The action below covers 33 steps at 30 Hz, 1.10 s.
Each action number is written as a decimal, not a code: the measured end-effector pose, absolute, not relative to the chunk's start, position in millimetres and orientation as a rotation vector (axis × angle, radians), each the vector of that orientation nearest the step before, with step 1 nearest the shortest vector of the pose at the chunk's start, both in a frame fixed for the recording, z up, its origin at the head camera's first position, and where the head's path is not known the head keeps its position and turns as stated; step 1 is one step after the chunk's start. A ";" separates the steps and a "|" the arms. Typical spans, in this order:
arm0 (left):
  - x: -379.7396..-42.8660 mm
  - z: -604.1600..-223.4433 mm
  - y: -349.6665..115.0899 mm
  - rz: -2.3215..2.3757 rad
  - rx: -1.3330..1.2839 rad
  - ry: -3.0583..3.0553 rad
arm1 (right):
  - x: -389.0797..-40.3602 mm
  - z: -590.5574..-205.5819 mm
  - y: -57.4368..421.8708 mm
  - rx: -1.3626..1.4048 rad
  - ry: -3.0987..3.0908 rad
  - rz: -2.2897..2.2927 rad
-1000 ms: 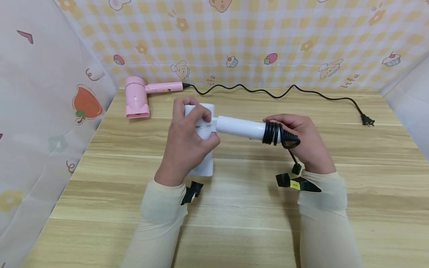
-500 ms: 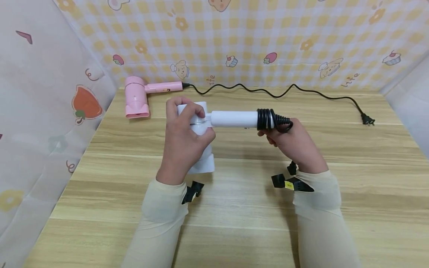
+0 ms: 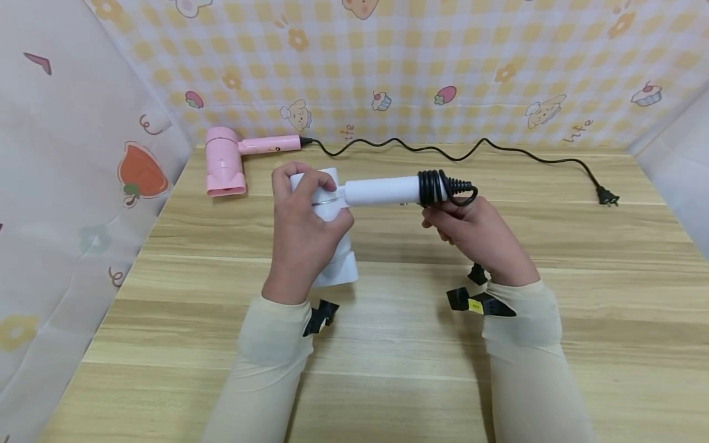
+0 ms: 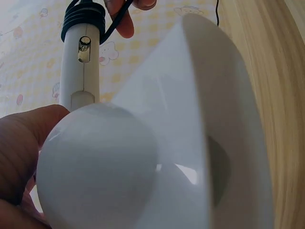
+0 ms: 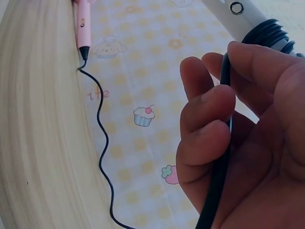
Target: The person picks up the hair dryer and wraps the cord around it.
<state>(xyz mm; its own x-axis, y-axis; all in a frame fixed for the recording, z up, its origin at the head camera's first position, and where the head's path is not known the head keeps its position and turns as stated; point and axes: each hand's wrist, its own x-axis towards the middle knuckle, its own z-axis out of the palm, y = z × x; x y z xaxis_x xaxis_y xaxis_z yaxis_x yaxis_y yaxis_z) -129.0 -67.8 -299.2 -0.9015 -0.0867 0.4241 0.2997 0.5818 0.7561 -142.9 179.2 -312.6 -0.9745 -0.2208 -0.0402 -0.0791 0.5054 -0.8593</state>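
Observation:
A white hair dryer (image 3: 382,191) is held above the table, its handle pointing right. My left hand (image 3: 304,234) grips the dryer's head, thumb and fingers on either side of it near the handle joint. In the left wrist view the flared white nozzle (image 4: 167,90) fills the middle. The black cord (image 3: 429,187) is wound several turns round the handle's end. My right hand (image 3: 482,237) pinches a loose length of this cord just below the windings, as the right wrist view shows with the cord (image 5: 221,176) running through the curled fingers. The cord's plug (image 3: 477,274) hangs below that hand.
A pink hair dryer (image 3: 224,161) lies at the table's back left. Its black cord (image 3: 407,145) stretches wavily along the back edge to a plug (image 3: 607,197) at the right. Patterned sheets (image 3: 410,55) hang behind and at the sides of the wooden table (image 3: 388,369).
The handle end has swung up and to the left, from tilting downward to tilting slightly upward. My right hand has shifted left and lower on the cord, from beside the handle to below the windings.

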 end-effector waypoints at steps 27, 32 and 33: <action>-135.1 -309.1 -66.3 -1.087 -0.113 -2.405 | -136.7 -308.9 172.9 -0.473 2.692 -1.209; -136.3 -311.1 -66.5 -1.004 -0.089 -2.433 | -135.9 -309.1 171.1 -0.537 2.736 -1.139; -136.5 -311.5 -66.6 -0.996 -0.084 -2.437 | -135.7 -308.8 170.8 -0.547 2.742 -1.127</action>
<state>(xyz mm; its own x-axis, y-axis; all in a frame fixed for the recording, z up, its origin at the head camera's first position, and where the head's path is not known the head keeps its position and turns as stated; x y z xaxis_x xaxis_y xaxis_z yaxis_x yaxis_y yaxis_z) -136.5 -66.6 -311.5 -0.8721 -0.1281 0.4723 0.2393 0.7302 0.6399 -135.7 170.8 -308.8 -0.9262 -0.3764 0.0200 -0.2817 0.6559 -0.7003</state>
